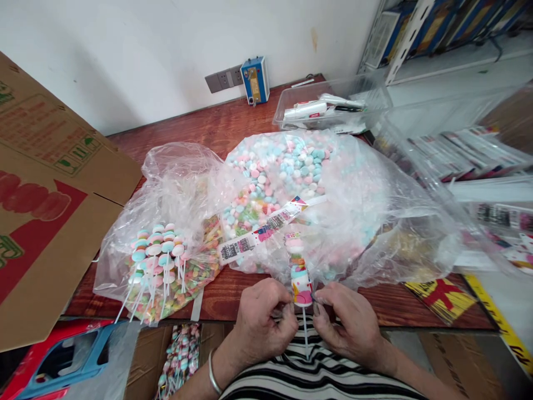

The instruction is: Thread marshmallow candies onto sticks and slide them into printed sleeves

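Observation:
A marshmallow lollipop in a printed clear wrapper stands at the table's front edge, its white stick pointing down toward me. My left hand pinches the left lower edge of the wrapper, and my right hand pinches its right edge. Behind the lollipop lies a printed wrapper strip on a big clear bag of pink, blue and white marshmallows. To the left, several unwrapped marshmallow lollipops rest on another clear bag that holds small coloured candies.
A cardboard box stands at the left. Below the table edge, finished lollipops fill a carton. At the back are a clear plastic bin and a blue box. Printed wrappers lie in a tray at right.

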The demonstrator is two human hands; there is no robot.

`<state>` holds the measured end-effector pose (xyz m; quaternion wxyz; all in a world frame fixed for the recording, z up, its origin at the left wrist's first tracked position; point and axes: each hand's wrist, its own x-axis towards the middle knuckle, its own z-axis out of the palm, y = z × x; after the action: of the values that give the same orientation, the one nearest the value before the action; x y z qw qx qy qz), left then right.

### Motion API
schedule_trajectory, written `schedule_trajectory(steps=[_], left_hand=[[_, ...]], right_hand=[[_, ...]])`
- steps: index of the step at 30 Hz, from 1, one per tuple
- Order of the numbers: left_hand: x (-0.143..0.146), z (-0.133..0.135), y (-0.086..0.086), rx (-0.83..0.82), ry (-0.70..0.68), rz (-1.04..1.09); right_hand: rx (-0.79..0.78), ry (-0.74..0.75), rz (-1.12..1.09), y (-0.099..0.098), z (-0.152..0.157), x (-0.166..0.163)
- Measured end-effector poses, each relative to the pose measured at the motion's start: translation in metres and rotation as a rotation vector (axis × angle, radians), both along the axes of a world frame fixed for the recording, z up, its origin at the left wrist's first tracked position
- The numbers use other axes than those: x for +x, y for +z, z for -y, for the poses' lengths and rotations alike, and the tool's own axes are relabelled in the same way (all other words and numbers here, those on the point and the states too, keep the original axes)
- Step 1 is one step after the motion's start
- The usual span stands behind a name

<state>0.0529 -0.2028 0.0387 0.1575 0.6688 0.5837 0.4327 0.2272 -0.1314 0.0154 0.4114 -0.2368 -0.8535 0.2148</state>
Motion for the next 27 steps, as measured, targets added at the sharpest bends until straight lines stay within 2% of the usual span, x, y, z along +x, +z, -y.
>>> schedule_trajectory(steps=[3, 12, 22, 27], left_hand=[[-0.001, 0.001, -0.002, 0.114, -0.049, -0.074], [-0.002, 0.007, -0.004, 0.205, -0.106, -0.124], [-0.004, 0.010, -0.003, 0.136, -0.205, -0.130], [-0.004, 0.012, -0.005, 0.078, -0.254, -0.020]], right_hand=[[0.039, 0.046, -0.001, -0.002, -0.001, 0.002], [0.077, 0.158, 0.004, -0.006, -0.002, 0.008], [0.102, 0.241, 0.044, -0.003, -0.001, 0.011], [0.064, 0.292, 0.036, 0.001, -0.002, 0.010]])
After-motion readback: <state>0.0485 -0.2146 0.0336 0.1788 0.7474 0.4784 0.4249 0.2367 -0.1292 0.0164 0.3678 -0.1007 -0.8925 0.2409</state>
